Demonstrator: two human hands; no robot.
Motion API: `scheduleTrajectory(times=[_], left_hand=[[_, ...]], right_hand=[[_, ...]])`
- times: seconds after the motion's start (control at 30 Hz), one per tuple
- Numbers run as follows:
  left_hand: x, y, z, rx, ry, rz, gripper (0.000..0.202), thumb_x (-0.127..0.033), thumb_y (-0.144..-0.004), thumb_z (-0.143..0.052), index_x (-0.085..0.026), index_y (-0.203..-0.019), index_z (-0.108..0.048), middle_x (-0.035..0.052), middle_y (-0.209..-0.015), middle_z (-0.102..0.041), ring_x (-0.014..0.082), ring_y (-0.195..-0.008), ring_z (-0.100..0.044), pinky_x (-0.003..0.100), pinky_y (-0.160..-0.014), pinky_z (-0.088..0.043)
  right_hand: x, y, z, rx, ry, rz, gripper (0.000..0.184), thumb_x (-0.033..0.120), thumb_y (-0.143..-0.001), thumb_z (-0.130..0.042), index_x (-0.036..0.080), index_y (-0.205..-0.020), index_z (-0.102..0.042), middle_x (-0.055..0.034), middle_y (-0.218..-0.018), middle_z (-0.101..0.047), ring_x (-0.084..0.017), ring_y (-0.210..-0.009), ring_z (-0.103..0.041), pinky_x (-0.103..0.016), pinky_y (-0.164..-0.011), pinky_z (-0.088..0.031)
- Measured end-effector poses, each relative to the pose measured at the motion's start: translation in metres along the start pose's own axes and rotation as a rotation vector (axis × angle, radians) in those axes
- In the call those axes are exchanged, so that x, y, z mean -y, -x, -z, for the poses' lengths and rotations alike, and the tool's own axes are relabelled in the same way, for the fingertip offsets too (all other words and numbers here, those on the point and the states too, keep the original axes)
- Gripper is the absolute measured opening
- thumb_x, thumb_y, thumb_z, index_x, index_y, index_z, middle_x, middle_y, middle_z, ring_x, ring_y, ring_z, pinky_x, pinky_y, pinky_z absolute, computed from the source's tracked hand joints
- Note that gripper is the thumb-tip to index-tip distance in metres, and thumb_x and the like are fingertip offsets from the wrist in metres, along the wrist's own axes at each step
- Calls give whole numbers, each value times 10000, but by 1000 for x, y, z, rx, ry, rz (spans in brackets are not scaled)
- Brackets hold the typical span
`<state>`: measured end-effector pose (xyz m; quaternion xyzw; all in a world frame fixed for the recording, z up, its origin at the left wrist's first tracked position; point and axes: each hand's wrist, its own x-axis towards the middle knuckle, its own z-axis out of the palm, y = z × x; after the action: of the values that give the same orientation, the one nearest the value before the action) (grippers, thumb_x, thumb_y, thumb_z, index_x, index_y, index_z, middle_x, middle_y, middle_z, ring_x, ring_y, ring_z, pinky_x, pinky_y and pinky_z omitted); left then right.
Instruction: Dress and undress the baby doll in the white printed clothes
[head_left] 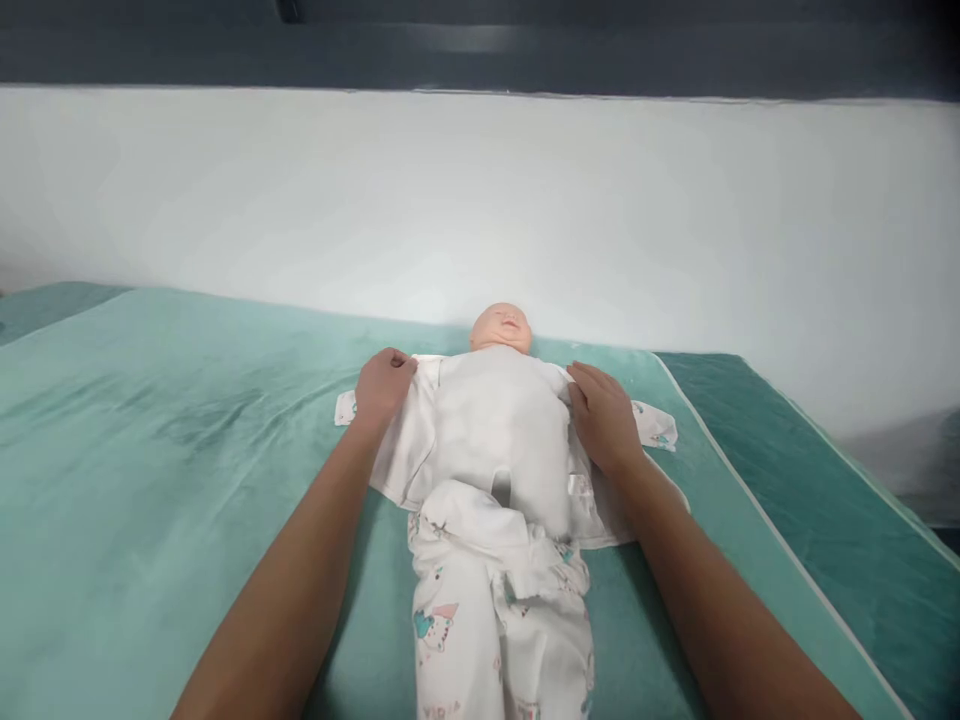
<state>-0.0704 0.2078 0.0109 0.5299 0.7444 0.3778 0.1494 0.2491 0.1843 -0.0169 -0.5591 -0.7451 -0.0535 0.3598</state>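
A baby doll [501, 328] lies on its back with its head at the far end, its white cloth torso [502, 420] uncovered. Beneath it a white baby shirt [405, 455] is spread open, with printed sleeve ends showing past both hands. My left hand [385, 388] is closed in a pinch on the shirt's edge beside one shoulder. At the opposite shoulder, my right hand [606, 415] has its fingers closed over the shirt cloth against the doll's side. White printed pants [495, 610] cover the doll's legs, their waistband bunched below the torso.
A light green blanket [150, 480] lies under the doll, with a darker green cover [847, 480] at the right. Behind the doll's head rises a white wall [480, 200], with a dark band [480, 50] along its top.
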Motion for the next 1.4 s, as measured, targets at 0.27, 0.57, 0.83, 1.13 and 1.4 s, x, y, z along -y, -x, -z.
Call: scheduleTrajectory(times=[0.27, 0.57, 0.83, 1.13, 1.4], left_hand=[[-8, 58, -1, -269, -142, -592, 180, -150, -868, -451, -199, -962, -598, 98, -989, -626, 263, -1002, -537, 390, -892, -416], [13, 135, 30, 332, -60, -412, 216, -349, -940, -414, -218, -977, -581, 11, -790, -667, 185, -714, -595, 282, -642, -380], [21, 172, 52, 310, -9, -315, 289, -368, -937, -405, -194, -853, -620, 12, -794, -672, 163, -720, -565, 276, -678, -383], [19, 186, 61, 274, 456, -235, 183, -369, -857, -626, -189, -827, -640, 14, -826, -604, 146, -779, -513, 268, -734, -401], [20, 188, 63, 376, 617, -280, 118, -291, -831, -684, -209, -906, -646, 54, -1053, -578, 164, -922, -522, 288, -828, -421]], right_hand=[[106, 15, 72, 286, -449, 245, 246, 327, -967, -488, 214, -771, -583, -15, -800, -645, -166, -801, -583, -323, -766, -434], [132, 24, 113, 856, -497, 207, 364, 516, -885, -590, 208, -717, -492, 53, -703, -560, -114, -657, -475, -267, -578, -304], [122, 33, 154, 791, -156, 223, 269, 332, -798, -692, 218, -761, -451, 57, -715, -548, -115, -591, -414, -281, -533, -216], [139, 48, 129, 748, -82, 390, 84, 186, -826, -633, 185, -843, -551, -31, -903, -609, -184, -822, -544, -293, -616, -288], [118, 29, 124, 837, -434, 221, 232, 279, -894, -534, 189, -681, -507, 35, -681, -560, -111, -642, -470, -268, -590, -294]])
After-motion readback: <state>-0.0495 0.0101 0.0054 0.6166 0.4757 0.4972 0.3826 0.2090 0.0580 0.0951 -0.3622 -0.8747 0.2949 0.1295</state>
